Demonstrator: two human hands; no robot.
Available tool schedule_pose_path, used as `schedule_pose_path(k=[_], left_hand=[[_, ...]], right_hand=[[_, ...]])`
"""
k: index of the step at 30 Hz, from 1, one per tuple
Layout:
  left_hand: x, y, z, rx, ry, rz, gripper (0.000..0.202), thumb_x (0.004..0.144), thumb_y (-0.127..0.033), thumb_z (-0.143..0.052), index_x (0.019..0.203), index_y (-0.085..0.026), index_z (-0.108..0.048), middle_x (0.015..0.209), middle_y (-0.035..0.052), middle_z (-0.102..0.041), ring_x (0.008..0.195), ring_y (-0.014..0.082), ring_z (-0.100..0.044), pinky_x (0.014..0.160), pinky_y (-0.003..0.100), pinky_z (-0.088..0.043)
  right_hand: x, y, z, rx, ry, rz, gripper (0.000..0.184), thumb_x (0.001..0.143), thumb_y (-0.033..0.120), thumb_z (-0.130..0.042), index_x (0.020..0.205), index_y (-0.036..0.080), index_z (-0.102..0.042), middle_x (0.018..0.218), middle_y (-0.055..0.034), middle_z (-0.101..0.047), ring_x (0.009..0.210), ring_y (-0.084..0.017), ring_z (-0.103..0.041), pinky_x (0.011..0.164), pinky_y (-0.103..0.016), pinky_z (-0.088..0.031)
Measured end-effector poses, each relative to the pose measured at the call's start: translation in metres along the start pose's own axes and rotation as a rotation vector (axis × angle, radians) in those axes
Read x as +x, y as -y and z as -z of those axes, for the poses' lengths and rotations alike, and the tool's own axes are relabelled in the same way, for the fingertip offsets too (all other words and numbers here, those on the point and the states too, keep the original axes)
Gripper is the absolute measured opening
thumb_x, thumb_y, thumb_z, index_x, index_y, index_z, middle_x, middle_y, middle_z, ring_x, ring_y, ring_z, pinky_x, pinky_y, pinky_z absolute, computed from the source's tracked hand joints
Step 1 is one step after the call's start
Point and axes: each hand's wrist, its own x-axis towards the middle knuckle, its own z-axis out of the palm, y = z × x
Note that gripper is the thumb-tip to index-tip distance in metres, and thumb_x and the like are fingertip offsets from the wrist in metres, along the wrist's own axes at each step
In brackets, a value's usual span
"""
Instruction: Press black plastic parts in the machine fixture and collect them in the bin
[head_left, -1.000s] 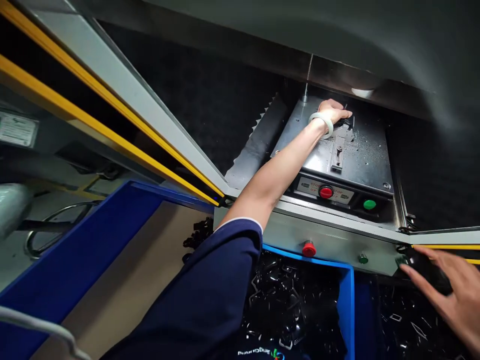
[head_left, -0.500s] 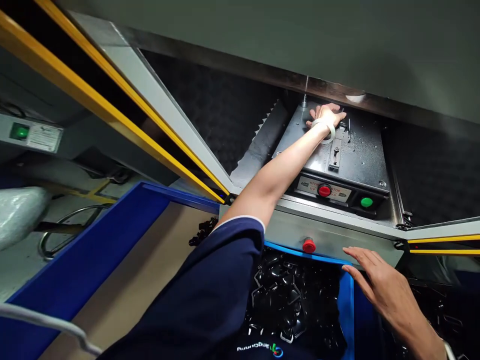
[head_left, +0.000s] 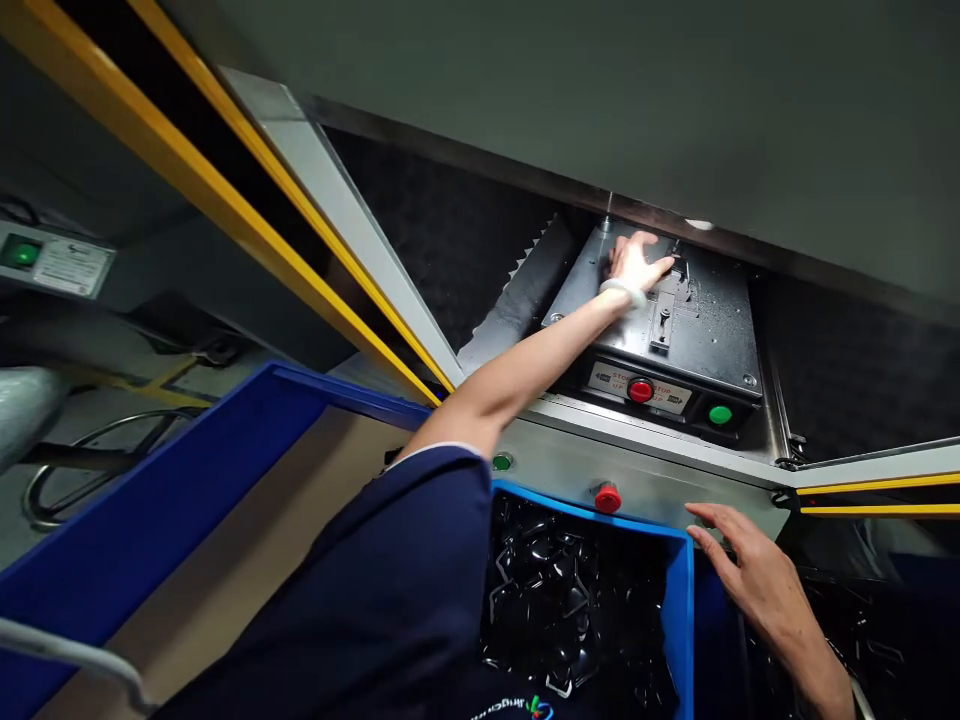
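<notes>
Resting left hand point(head_left: 636, 262) atop front-to-back bracket point(head_left: 663, 318)

The machine's steel plate point(head_left: 712, 335) sits deep in the press opening, speckled with bright metal chips point(head_left: 694, 300). A small slotted bracket point(head_left: 663, 318) lies on it toward the back, and the left grip point(head_left: 634, 262) lies on the plate at the bracket's far end.

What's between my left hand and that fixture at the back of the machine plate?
Nothing visible. The left hand lies on the fixture at the far end of the metal plate, and the forearm passes to the left of the red button.
</notes>
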Motion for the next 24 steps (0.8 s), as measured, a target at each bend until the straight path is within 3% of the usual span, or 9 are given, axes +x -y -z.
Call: schedule_pose_path(k=[2,5,8,10,13,15,18,24], left_hand=[[-0.05,-0.016,0.04,0.031,-0.003,0.078,0.031,0.091,-0.019,-0.084,0.119,-0.015,-0.071,0.124,0.0137,-0.07,0.118,0.0243,-0.067,0.106,0.044,-0.056],[-0.155,-0.042,0.109,0.028,0.008,0.043,0.016,0.099,-0.018,-0.068,0.114,-0.022,-0.075,0.119,0.0078,-0.071,0.102,0.0196,-0.069,0.086,0.034,-0.061],[-0.248,-0.055,0.165,0.098,0.067,0.097,0.017,0.103,-0.024,-0.062,0.109,-0.03,-0.077,0.111,0.0054,-0.072,0.098,0.0221,-0.069,0.081,0.037,-0.061],[-0.285,-0.051,0.188,0.201,0.158,0.077,0.019,0.1,-0.029,-0.067,0.115,-0.034,-0.078,0.122,0.007,-0.068,0.096,0.0239,-0.068,0.087,0.043,-0.062],[-0.309,-0.029,0.205,0.334,0.365,-0.017,0.034,0.094,-0.034,-0.077,0.127,-0.04,-0.075,0.144,0.0087,-0.057,0.108,0.0288,-0.065,0.102,0.054,-0.058],[-0.312,-0.015,0.21,0.342,0.462,-0.065,0.037,0.095,-0.03,-0.076,0.129,-0.044,-0.074,0.148,0.0074,-0.052,0.112,0.0288,-0.063,0.106,0.055,-0.055],[-0.311,-0.005,0.215,0.321,0.465,-0.063,0.031,0.098,-0.024,-0.07,0.124,-0.041,-0.074,0.139,0.0072,-0.05,0.108,0.025,-0.061,0.106,0.049,-0.056],[-0.32,-0.005,0.212,0.373,0.459,0.147,0.021,0.096,-0.03,-0.072,0.116,-0.023,-0.069,0.115,0.0099,-0.06,0.099,0.0263,-0.063,0.096,0.046,-0.055]], right_hand=[[0.0,-0.019,-0.01,-0.019,-0.103,-0.056,0.047,0.106,0.066,-0.046,0.129,0.035,-0.073,0.133,-0.0014,-0.075,0.121,-0.024,-0.073,0.094,-0.037,-0.061],[0.003,-0.045,-0.024,-0.006,-0.167,-0.112,0.058,0.106,0.069,-0.041,0.12,0.025,-0.075,0.122,-0.0091,-0.077,0.108,-0.026,-0.075,0.091,-0.041,-0.06],[0.008,-0.056,-0.029,0.062,-0.129,-0.094,0.058,0.105,0.067,-0.042,0.106,0.02,-0.075,0.11,-0.0123,-0.077,0.096,-0.025,-0.074,0.087,-0.041,-0.059],[0.011,-0.058,-0.026,0.104,-0.097,-0.073,0.052,0.105,0.063,-0.047,0.102,0.019,-0.076,0.107,-0.0118,-0.076,0.094,-0.024,-0.073,0.086,-0.039,-0.059],[0.012,-0.056,-0.02,0.125,-0.056,-0.07,0.043,0.104,0.056,-0.054,0.106,0.02,-0.076,0.11,-0.0098,-0.075,0.09,-0.021,-0.072,0.083,-0.035,-0.058],[0.011,-0.053,-0.019,0.122,-0.056,-0.081,0.037,0.103,0.051,-0.056,0.108,0.02,-0.076,0.113,-0.0088,-0.074,0.088,-0.019,-0.071,0.08,-0.034,-0.057],[0.009,-0.049,-0.024,0.093,-0.124,-0.105,0.032,0.102,0.047,-0.058,0.104,0.021,-0.076,0.11,-0.0077,-0.074,0.09,-0.019,-0.07,0.079,-0.033,-0.055],[0.006,-0.05,-0.042,0.006,-0.293,-0.103,0.032,0.103,0.045,-0.053,0.096,0.022,-0.075,0.099,-0.0088,-0.073,0.094,-0.025,-0.068,0.082,-0.039,-0.053]])
